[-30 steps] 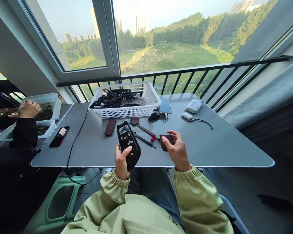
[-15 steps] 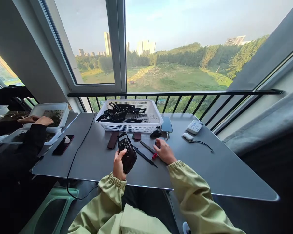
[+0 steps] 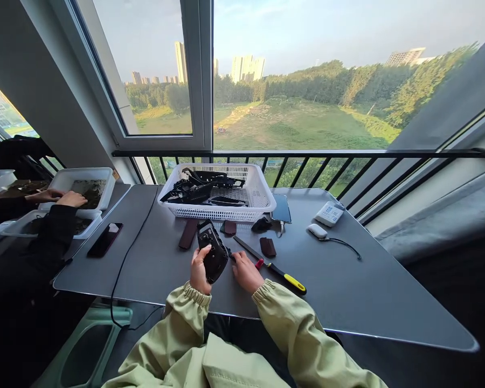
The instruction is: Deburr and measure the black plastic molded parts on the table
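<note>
My left hand [image 3: 198, 271] grips a black plastic housing [image 3: 212, 250] and holds it upright just above the grey table [image 3: 347, 291] near its front edge. My right hand [image 3: 244, 272] is beside it with fingers curled against the housing's right edge; what they pinch is hidden. A small dark brown piece [image 3: 268, 247] lies on the table just beyond my right hand. A long screwdriver with a red collar and yellow handle [image 3: 295, 282] lies diagonally to the right of that hand.
A white basket [image 3: 262, 200] holds several black parts [image 3: 202, 192]. Around it lie a phone [image 3: 282, 208], a black lump [image 3: 261, 224], brown strips [image 3: 188, 234], a white device [image 3: 329, 213] and a white charger [image 3: 317, 230]. A co-worker's hands [image 3: 70, 199] rest at white trays [image 3: 105, 180]; another phone [image 3: 105, 240] lies at the left.
My right hand set the small brown piece down on the table and came back to the housing's right side. The camera tilted up, and the screwdriver's yellow handle is now uncovered.
</note>
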The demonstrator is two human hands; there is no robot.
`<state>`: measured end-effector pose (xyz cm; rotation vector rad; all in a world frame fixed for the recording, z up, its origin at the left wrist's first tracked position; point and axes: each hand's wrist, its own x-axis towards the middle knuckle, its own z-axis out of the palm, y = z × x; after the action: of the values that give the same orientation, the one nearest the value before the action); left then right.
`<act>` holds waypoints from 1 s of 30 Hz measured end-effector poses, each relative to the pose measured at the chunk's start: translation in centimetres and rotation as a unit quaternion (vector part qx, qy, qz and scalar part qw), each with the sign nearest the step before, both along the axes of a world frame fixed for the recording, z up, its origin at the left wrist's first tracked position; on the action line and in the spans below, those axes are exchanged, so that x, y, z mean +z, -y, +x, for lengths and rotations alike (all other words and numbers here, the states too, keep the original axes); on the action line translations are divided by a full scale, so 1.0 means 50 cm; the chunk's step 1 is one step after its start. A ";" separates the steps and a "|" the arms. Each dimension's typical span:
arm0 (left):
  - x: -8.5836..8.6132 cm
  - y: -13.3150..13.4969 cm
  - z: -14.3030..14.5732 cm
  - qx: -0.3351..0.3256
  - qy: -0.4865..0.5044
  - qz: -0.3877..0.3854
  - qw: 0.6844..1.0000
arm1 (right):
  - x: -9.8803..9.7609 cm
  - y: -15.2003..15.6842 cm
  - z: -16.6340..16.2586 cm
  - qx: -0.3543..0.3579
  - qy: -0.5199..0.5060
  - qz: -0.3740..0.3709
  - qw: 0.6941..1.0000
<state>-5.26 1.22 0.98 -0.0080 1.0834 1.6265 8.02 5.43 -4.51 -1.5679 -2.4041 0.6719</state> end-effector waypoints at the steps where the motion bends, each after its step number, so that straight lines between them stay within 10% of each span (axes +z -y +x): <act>1: 0.000 -0.002 0.000 -0.004 0.003 0.000 1.000 | 0.005 -0.006 0.003 0.000 0.006 -0.002 1.000; 15: 0.001 -0.018 0.012 -0.046 0.030 0.006 0.998 | 0.075 -0.226 0.112 -0.186 0.118 0.013 0.975; 30: -0.001 -0.026 0.018 -0.056 0.057 0.024 0.997 | 0.079 -0.225 0.098 -0.094 0.039 0.048 0.994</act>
<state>-4.36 2.53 0.91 -0.0081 0.9416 1.5324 12.92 16.68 -0.56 -1.7816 -2.2667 0.4606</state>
